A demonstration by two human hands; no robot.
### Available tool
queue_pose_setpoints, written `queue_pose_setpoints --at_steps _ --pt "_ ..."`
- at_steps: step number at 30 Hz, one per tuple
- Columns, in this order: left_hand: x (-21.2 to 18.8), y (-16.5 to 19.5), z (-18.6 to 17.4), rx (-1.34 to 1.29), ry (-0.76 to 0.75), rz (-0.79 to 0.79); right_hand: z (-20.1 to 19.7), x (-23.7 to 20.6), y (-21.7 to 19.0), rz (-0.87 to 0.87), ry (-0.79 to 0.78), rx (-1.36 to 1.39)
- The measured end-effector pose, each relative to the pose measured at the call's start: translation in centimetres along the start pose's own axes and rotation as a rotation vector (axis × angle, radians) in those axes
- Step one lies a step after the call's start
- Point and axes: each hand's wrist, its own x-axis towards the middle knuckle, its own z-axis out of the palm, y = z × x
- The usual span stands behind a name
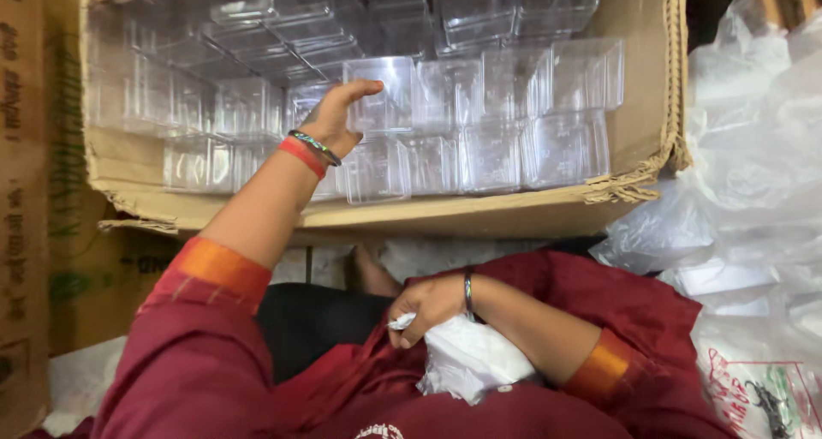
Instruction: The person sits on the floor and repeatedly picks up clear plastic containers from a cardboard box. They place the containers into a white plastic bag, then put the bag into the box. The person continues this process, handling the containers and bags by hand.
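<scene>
My left hand [336,118] reaches up into the cardboard box [638,113] that fills the upper part of the frame, its open side facing me. The fingers curl over the top edge of one clear plastic container [383,92] near the middle of the box, thumb below, so the hand grips that container while it sits among the others. Around it, rows of the same clear square containers [497,148] stand packed side by side, and more lie stacked in the upper left of the box. A red band and a dark bangle [310,149] circle my left wrist.

My right hand [428,306] rests low in the centre of the frame, on my lap, fingers closed around a crumpled white plastic bag [471,358] that bulges out beneath the palm. A thin metal bangle [468,292] sits on that wrist. Both arms wear maroon sleeves with orange cuffs [224,266].

The two hands are well apart, one up in the box and one down at my lap. Along the right edge of the frame lies a heap of translucent plastic bags [753,173]. Another cardboard box [34,191] stands at the left edge.
</scene>
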Motion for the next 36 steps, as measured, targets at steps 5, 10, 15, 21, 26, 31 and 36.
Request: queue_pose_setpoints --at_steps 5,10,15,21,26,31,36 --pt "-4.8 3.4 0.5 0.005 -0.017 0.435 -0.2 -1.4 -2.0 -0.03 0.011 -0.237" --pt "-19.5 -2.8 1.1 -0.29 -0.186 0.674 -3.4 -12.6 -3.4 0.47 0.89 -1.096" --pt "-20.7 -17.9 4.6 -0.188 -0.332 -0.122 -5.3 -17.3 -2.4 0.682 1.024 -1.038" --pt "-11.9 -24.0 6.8 0.072 0.241 -0.063 -5.9 -16.9 -1.9 0.537 1.035 -0.927" --pt "-15.9 -19.7 5.9 1.109 0.368 -0.107 -6.6 -17.3 -0.2 0.476 1.033 -0.871" --pt "-20.7 -8.8 7.9 0.794 0.191 0.298 -6.9 -16.1 -0.7 0.663 0.943 -0.835" --pt "-7.3 3.1 9.2 1.006 0.341 0.74 -4.8 -16.2 -5.1 -0.092 0.669 -0.352"
